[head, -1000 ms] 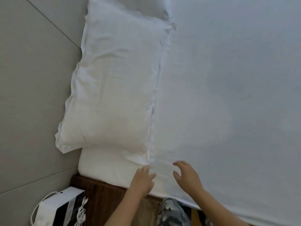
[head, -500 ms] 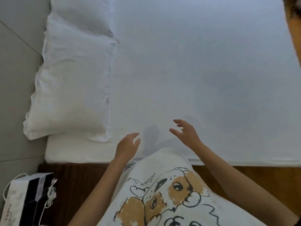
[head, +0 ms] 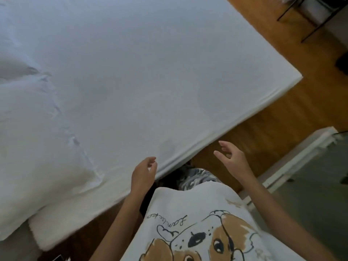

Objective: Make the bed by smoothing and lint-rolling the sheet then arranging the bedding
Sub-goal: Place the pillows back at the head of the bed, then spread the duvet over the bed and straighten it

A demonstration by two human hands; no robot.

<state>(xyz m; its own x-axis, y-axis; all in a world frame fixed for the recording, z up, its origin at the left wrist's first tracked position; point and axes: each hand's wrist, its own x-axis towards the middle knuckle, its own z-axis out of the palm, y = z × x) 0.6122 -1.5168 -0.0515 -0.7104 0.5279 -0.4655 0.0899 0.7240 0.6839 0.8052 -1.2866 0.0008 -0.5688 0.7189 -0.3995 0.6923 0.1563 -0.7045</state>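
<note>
Left hand (head: 143, 175) withdrawn to sheet (head: 150, 72) edge

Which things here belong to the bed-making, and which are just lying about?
Job: sheet, pillow, left hand, right hand, both empty.
Lying about: floor, black frame, white unit. No lint roller in view.

White sheet (head: 143, 76) lies flat across the bed, from centre to 12 o'clock. A white pillow (head: 35, 140) rests at 9 o'clock. The left hand (head: 144, 175) hangs at 6 o'clock over the sheet's near edge, fingers loosely curled, holding nothing. The right hand (head: 230, 160) hangs at 4 o'clock over the wooden floor (head: 282, 117), fingers relaxed, clear of the bed. A dog-print shirt (head: 197, 228) fills 6 o'clock.
</note>
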